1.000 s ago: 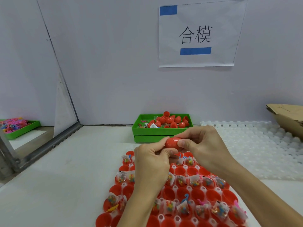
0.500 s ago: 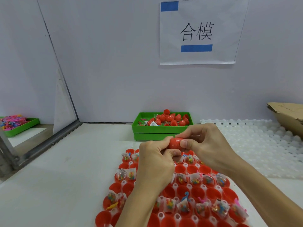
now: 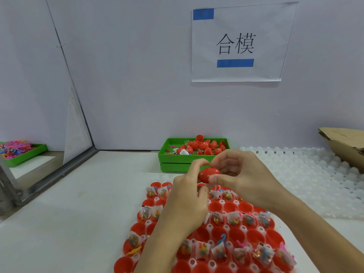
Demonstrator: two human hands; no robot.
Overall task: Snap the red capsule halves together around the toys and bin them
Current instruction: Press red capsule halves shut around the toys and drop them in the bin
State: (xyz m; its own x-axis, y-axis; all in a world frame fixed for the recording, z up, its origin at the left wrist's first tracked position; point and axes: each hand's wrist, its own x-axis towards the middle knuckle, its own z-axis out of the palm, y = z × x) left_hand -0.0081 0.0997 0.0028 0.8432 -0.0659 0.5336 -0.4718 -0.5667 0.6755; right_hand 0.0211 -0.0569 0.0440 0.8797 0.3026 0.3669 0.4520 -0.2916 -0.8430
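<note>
Small assembly workstation in a workshop or factory, plain partition walls (image 3: 128, 75) boxing in a white bench (image 3: 78, 213), printed station sign (image 3: 240, 42) taped up at far right, green parts bin (image 3: 177, 154) of red capsules, near tray of red capsule halves (image 3: 236, 233), neighbouring station's green tray (image 3: 29, 152) at far left

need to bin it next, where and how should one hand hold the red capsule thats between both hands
Grip the glossy red plastic capsule across its rounded middle, thumb on the near side and fingers over the far side, coming from the right, where the right hand already pinches it this way. It lies sideways with the left hand on its left end, so a grip spanning the middle probably holds it closed on the way to the green plastic tray.
</note>
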